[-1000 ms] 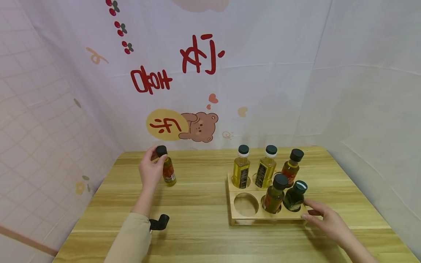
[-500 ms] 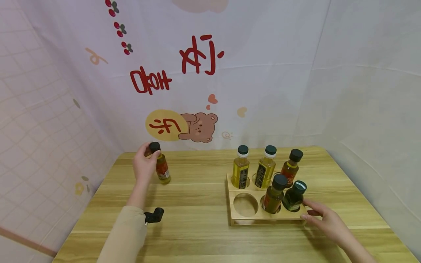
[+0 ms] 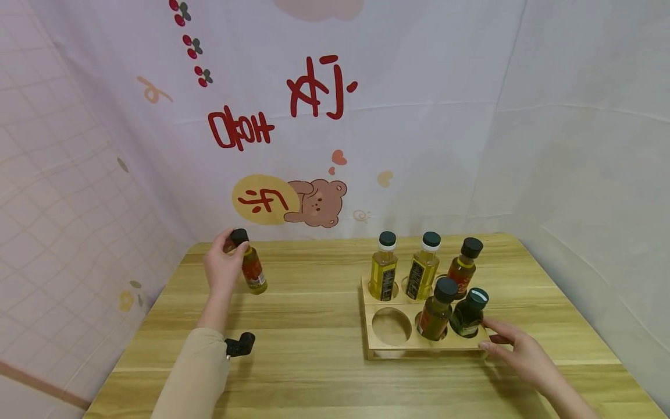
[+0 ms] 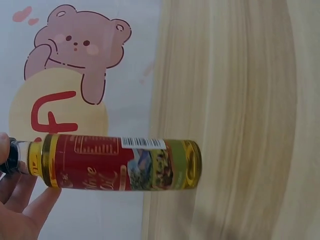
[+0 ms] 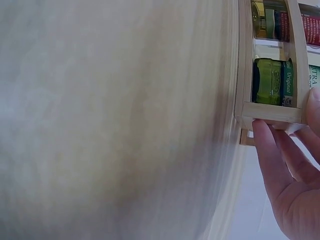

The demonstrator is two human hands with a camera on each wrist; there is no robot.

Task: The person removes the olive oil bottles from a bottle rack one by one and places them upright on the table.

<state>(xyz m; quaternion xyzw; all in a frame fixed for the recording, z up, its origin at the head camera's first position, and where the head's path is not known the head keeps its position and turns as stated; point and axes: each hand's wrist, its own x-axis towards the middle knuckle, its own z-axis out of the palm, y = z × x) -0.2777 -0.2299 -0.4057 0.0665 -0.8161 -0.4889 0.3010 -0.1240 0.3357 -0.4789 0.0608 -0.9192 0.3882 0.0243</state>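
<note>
My left hand (image 3: 222, 265) pinches the black cap of an olive oil bottle (image 3: 253, 270) between thumb and fingers, over the table's left rear part. Its red label, barcode and yellow-green oil show in the left wrist view, where the bottle (image 4: 110, 162) tilts slightly off the table grain. On the right, my right hand (image 3: 520, 352) grips the near right corner of a wooden bottle rack (image 3: 408, 348), thumb at the front and fingers along the end. Close to those fingers sits a dark green bottle (image 3: 467, 317), its Original label readable in the right wrist view.
Two clear oil bottles (image 3: 384, 273) and a red-labelled bottle (image 3: 463, 272) fill the rack's back row. Another red-labelled bottle (image 3: 435, 314) stands front middle, beside a vacant round hole (image 3: 391, 326) at front left. A printed cloth (image 3: 419, 145) hangs behind the wooden table (image 3: 309, 372).
My left hand has carried the olive oil bottle a short way to the left. The right hand and the rack have stayed in place.
</note>
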